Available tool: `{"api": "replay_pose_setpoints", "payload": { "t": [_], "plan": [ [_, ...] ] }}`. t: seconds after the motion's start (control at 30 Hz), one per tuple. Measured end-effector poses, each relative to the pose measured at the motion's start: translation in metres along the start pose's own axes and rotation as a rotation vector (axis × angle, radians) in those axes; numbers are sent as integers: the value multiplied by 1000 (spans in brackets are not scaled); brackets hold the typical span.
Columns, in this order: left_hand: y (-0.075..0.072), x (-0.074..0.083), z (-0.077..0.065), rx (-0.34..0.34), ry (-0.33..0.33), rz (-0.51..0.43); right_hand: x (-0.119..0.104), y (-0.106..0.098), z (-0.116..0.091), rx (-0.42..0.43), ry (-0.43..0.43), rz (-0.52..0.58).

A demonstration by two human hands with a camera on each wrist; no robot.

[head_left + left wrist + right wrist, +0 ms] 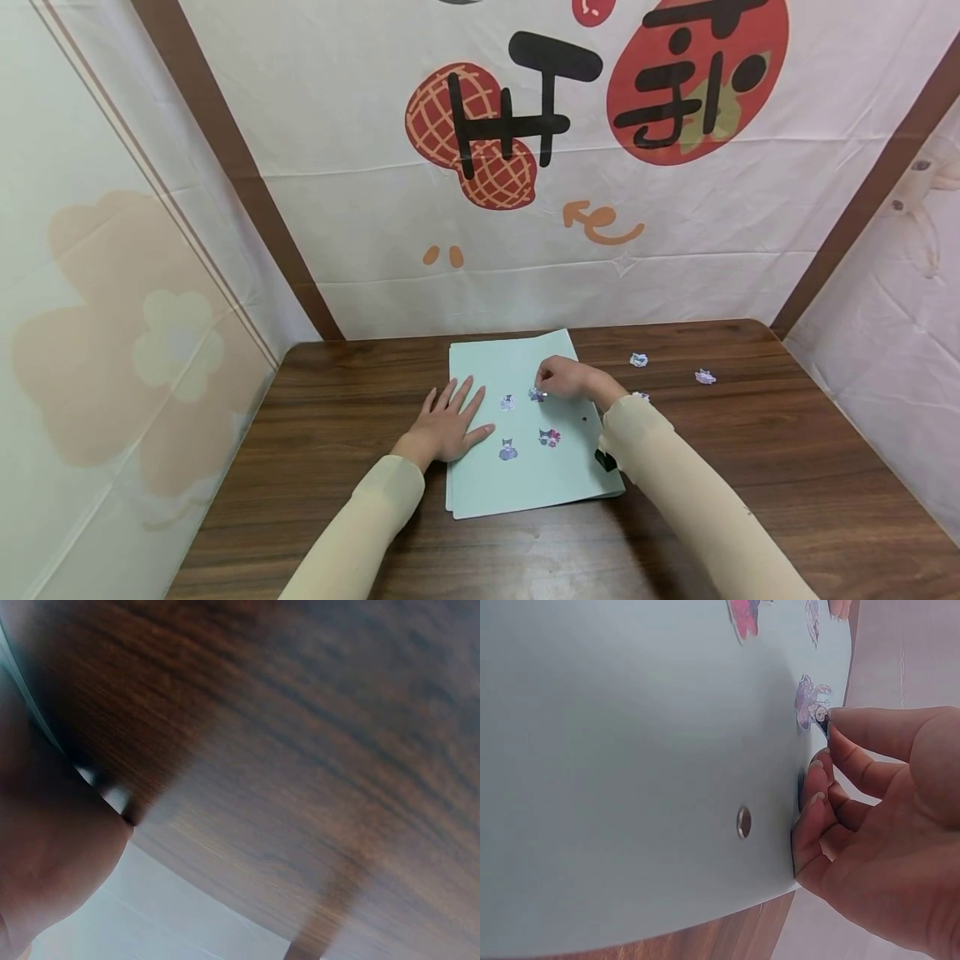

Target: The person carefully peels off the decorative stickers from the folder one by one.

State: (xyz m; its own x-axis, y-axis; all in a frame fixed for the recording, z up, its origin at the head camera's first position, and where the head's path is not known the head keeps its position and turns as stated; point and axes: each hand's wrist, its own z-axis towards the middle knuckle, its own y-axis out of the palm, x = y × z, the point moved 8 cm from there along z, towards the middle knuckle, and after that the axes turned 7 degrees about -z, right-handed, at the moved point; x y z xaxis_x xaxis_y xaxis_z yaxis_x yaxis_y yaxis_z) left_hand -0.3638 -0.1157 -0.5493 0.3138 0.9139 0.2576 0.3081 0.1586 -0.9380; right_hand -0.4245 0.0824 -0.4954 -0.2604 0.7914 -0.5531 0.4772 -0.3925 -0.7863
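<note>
A pale green folder [536, 483] lies on the table with several small cartoon stickers on its cover. My left hand [444, 429] rests flat near its left edge, fingers spread; in the left wrist view only part of that hand [56, 847] shows. Over the folder's upper right, my right hand [562, 377] pinches the edge of a purple sticker [807, 703] between thumb and index finger, its other fingers curled at the cover. Beside this sticker is a pale one [507, 402]. Lower down are a purple-grey sticker [508, 450] and a black-and-pink one [550, 437].
Loose stickers lie on the wooden table [337, 417] to the right: one near the back [638, 360], another farther right [705, 377], and one partly behind the right sleeve. A round metal snap [744, 823] sits on the cover. A printed cloth [360, 208] hangs behind the table.
</note>
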Motion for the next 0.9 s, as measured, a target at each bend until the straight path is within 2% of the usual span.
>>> {"api": "replay_pose_setpoints", "payload": {
  "t": [0.63,0.9],
  "plan": [
    [4,-1,3,-13,6,-15,1,-3,-8,11,9,23],
    [5,-4,7,-31,-7,-16,-3,-12,-16,47,-56,-5]
  ]
}}
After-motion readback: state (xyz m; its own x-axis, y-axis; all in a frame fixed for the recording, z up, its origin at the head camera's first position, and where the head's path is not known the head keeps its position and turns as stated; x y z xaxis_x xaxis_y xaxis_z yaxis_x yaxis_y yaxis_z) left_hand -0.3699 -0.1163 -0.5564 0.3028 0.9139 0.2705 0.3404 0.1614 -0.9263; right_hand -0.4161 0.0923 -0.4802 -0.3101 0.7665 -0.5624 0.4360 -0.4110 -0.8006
